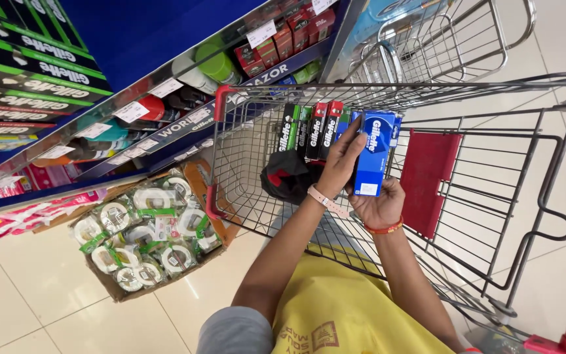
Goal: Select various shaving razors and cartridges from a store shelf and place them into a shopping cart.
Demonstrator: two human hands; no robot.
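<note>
Blue carton is sitting upright inside the wire shopping cart, at the right end of a row of green, black and red cartons. Both hands are gripping it: left hand is curling over its left edge with fingers closed on the face, right hand is cupping the bottom from below, palm up. Black bag is lying in the cart just beside the left hand. Cardboard box of packets is standing on the floor near the shelf.
</note>
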